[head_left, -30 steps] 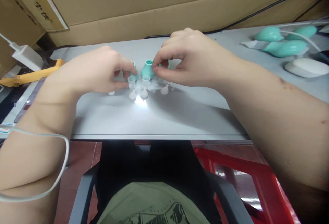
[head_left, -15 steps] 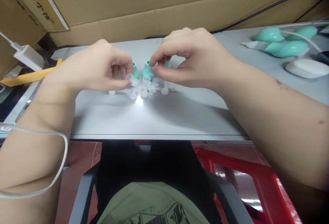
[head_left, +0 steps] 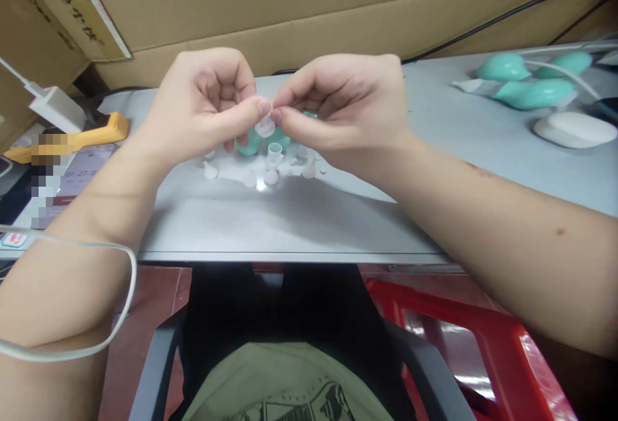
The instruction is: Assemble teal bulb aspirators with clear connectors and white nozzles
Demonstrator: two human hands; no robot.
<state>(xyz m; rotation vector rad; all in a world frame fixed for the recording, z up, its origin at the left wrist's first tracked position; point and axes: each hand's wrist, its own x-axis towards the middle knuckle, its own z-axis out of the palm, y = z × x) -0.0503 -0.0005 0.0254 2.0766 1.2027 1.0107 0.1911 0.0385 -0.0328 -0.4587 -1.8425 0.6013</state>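
Between my two hands, above the table, is a small translucent plastic piece (head_left: 265, 127). My left hand (head_left: 217, 102) is closed, thumb and fingers pinching this piece from the left. My right hand (head_left: 345, 99) pinches at its upper right side, and the fingertips of both hands nearly meet there. Whether the right fingers hold a separate tiny part is too small to tell. Behind and below the hands stand teal rubber pieces (head_left: 249, 144), partly hidden. In front of them a clear short tube (head_left: 275, 152) stands upright, and several small white funnel-like parts (head_left: 309, 169) lie around it.
At the right lie teal bulbs (head_left: 535, 93) and a white rounded device (head_left: 577, 129) with cables. A yellow tool (head_left: 103, 131), a white charger (head_left: 58, 109) and a phone (head_left: 80, 173) are at the left. A cardboard wall (head_left: 309, 15) closes the back.
My left hand has lifted the translucent piece up and to the right. My right hand has left the teal pieces, and its fingertips have come to the piece.
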